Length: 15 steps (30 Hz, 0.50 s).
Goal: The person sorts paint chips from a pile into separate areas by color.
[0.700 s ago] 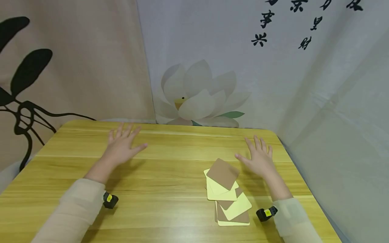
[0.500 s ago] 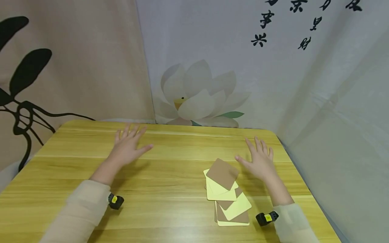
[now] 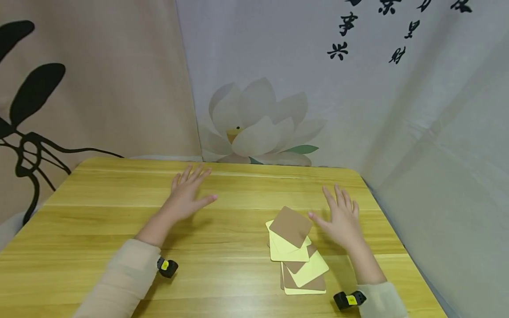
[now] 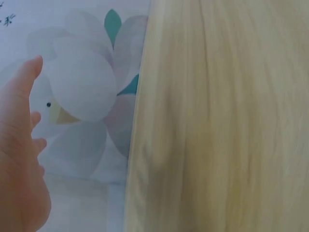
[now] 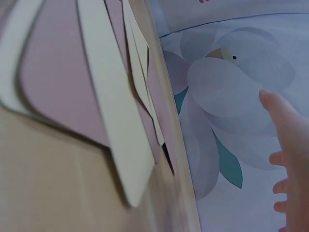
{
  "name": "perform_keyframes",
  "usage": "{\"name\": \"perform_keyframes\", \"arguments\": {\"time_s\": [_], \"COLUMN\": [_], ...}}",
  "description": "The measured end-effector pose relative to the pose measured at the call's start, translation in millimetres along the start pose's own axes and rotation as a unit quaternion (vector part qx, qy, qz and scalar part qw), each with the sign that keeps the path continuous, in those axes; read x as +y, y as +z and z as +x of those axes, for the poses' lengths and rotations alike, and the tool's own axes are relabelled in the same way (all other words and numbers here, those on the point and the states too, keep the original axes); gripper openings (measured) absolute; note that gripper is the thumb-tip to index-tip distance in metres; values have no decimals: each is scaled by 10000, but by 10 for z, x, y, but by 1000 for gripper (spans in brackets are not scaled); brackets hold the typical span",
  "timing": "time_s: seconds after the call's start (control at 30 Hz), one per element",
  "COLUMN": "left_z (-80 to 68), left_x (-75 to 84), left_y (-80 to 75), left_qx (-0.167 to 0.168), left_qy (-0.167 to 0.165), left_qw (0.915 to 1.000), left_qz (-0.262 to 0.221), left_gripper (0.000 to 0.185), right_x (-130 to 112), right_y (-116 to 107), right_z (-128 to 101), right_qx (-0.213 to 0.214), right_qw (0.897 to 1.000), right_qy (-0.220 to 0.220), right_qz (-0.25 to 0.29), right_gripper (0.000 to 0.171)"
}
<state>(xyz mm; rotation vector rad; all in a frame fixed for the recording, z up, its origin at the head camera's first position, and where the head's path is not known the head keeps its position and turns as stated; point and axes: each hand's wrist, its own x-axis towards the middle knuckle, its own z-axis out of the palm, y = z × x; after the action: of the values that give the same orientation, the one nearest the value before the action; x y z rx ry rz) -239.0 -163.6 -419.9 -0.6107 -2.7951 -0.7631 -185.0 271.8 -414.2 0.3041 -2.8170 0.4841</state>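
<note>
Brown and pale-yellow cards [image 3: 296,249] lie in a loose overlapping pile on the wooden table [image 3: 99,221], toward its near right portion; the pile's long axis runs from the near edge away toward the backdrop. Nearest the viewer are two sleeved forearms, each with a small black-and-yellow wrist device [image 3: 167,267]. The right hand [image 3: 342,218] sits just to the right of the pile's far end, fingers straight and spread, holding nothing; its thumb points toward the top brown card [image 3: 291,226] and is just beside it, though contact cannot be confirmed from the head view. The left hand [image 3: 187,196] is well apart from the pile, to its left, likewise flat with fingers spread and empty. The right hand is plainly the nearer of the two; the cards lie to its left and slightly nearer the viewer. Beyond the table hangs a cloth backdrop with a printed lotus [image 3: 258,123] and black characters. Lower cards are largely covered, so their count is unclear. Both wrist views are blurred and show only part of each hand.
</note>
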Motion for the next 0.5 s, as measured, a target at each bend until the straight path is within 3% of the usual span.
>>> {"name": "perform_keyframes", "arguments": {"time_s": [0.5], "left_z": [147], "left_x": [312], "left_y": [366], "left_qx": [-317], "left_qy": [747], "left_qw": [9927], "left_qz": [-897], "left_gripper": [83], "right_x": [-31], "right_y": [143], "right_z": [-181], "right_qx": [-58], "right_qw": [9996], "right_qy": [81], "right_qz": [282], "right_gripper": [86]}}
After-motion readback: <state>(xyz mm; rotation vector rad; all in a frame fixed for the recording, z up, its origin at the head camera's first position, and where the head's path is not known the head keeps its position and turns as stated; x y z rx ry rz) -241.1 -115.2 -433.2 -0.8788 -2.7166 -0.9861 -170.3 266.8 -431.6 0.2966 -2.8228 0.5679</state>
